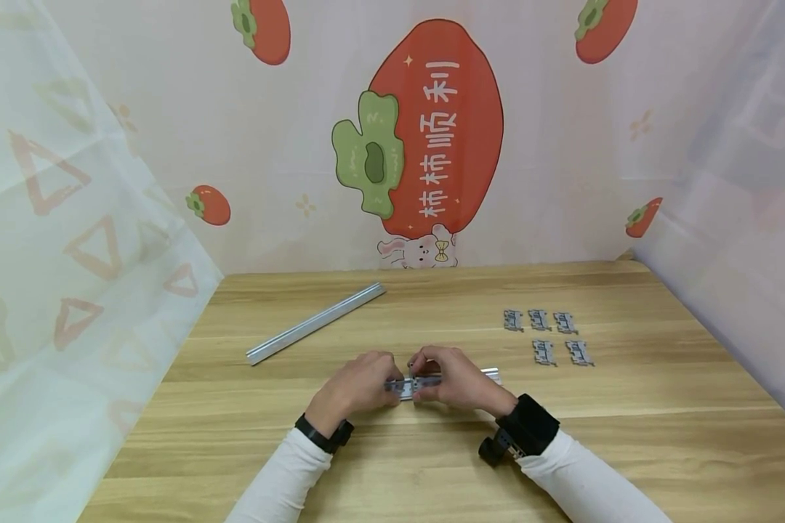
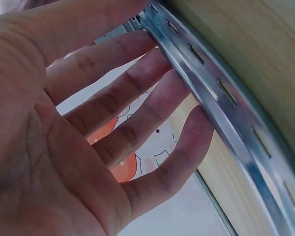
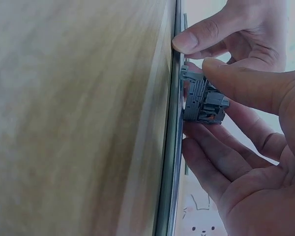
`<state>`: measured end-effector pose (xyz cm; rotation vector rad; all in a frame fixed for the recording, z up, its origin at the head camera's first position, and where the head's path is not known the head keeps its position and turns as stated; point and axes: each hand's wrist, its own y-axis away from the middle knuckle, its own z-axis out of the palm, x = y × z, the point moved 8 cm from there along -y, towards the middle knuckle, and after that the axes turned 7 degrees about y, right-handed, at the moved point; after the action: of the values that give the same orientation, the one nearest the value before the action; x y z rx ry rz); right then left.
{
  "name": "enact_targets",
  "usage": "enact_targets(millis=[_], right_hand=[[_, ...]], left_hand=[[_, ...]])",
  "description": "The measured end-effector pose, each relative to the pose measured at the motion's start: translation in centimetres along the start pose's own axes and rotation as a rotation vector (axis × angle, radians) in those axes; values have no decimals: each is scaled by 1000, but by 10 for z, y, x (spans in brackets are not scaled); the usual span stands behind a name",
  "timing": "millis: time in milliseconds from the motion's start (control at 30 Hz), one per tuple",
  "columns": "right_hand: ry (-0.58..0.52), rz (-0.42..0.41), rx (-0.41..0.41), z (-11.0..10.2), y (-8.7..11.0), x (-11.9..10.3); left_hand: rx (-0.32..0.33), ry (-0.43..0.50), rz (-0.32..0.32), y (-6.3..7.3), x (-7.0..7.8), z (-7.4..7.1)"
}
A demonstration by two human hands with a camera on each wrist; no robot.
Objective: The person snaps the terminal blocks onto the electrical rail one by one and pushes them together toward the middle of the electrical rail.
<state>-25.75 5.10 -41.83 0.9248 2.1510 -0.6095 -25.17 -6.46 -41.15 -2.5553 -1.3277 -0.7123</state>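
Note:
A slotted metal DIN rail [image 1: 490,375] lies crosswise on the table in front of the person, partly covered by both hands. The left hand [image 1: 365,380] holds it near its left part; in the left wrist view several fingertips touch the edge of the rail [image 2: 221,108]. Just to the right, the right hand [image 1: 456,379] pinches a grey terminal block [image 3: 205,101] between thumb and fingers. That block stands against the rail's face in the right wrist view. Whether it is clipped on cannot be told.
A second, longer DIN rail [image 1: 315,324] lies slanted at the back left. Several grey terminal blocks [image 1: 544,352] lie flat in two rows at the right. The wooden table [image 1: 419,465] ends at a printed curtain [image 1: 268,145] behind, with more cloth at both sides.

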Motion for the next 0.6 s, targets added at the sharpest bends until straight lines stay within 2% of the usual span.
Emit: enact_targets(millis=[333,600], right_hand=[[92,-10,20,0,0,-5],[170,-52,53,-1,1,-10]], left_hand=[[1,2,-12,0,2,-1],[4,-22,-6,1,3,-1]])
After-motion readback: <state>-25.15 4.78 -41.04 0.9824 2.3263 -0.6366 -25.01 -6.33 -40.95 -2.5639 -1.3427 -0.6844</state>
